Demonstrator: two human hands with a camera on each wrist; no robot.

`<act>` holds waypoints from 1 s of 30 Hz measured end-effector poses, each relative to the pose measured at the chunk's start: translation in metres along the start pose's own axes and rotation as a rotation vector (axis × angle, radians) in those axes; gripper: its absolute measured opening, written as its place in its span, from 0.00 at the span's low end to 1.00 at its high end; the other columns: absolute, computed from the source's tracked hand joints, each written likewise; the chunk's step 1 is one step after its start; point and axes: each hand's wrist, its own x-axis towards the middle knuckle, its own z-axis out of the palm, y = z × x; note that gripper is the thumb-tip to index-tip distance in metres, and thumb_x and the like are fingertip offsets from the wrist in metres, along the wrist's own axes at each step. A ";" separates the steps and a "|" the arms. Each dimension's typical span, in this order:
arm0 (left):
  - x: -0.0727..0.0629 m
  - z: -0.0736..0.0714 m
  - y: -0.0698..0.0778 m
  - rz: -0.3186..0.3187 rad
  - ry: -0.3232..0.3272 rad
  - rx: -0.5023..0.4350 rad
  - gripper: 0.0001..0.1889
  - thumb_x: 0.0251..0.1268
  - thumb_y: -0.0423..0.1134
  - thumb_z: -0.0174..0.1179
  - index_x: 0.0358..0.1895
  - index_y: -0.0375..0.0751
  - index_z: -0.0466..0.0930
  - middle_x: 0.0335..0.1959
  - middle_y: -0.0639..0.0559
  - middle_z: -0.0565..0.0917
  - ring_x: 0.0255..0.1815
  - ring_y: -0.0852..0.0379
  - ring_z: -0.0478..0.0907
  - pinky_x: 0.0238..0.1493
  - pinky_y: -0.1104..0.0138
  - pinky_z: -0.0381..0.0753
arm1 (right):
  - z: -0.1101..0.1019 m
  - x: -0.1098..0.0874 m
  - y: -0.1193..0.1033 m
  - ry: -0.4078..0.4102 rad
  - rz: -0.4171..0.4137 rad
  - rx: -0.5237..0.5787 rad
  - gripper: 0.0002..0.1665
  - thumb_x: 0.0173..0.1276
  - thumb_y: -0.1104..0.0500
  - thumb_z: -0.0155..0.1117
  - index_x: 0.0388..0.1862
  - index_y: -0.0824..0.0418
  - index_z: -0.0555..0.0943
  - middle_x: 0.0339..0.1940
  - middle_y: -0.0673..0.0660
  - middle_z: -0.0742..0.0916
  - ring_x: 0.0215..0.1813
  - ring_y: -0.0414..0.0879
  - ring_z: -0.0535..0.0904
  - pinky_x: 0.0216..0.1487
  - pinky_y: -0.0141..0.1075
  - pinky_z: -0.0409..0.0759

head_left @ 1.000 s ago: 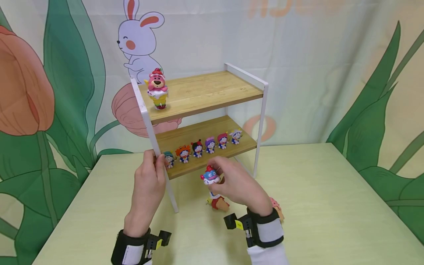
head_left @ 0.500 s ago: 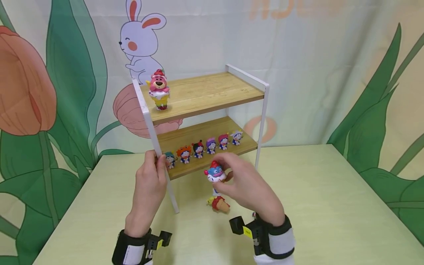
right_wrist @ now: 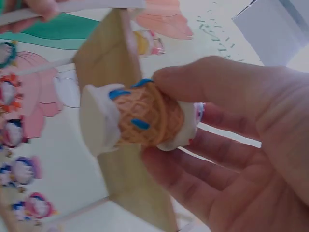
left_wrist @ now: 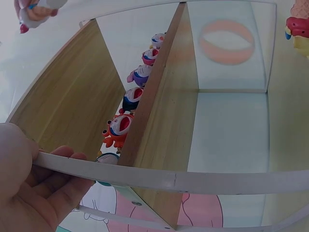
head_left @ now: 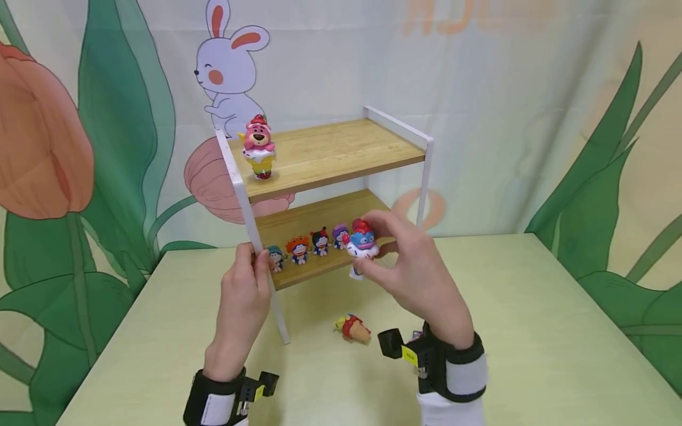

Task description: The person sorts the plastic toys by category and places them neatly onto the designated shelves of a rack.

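I see the left hand (head_left: 240,305) gripping the white-framed, two-tier wooden rack (head_left: 341,151) by its left post (head_left: 248,219) while fingers (right_wrist: 181,186) of the right hand (head_left: 421,269) pinch a blue-faced, red-topped waffle-cone figurine (head_left: 363,244) in front of it, apparently mid-carry, probably needing an upright lift next.

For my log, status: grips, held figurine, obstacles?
Left grip holds white post. Right grip holds blue-faced figurine aloft. Possible obstacle: pink bear on top shelf.
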 end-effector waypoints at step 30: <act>0.000 0.000 -0.003 0.010 0.004 -0.003 0.08 0.75 0.30 0.51 0.49 0.30 0.66 0.31 0.44 0.77 0.23 0.53 0.71 0.22 0.69 0.77 | -0.002 0.124 -0.050 0.158 -0.094 -0.166 0.30 0.65 0.61 0.69 0.64 0.66 0.73 0.54 0.59 0.82 0.50 0.44 0.78 0.45 0.28 0.78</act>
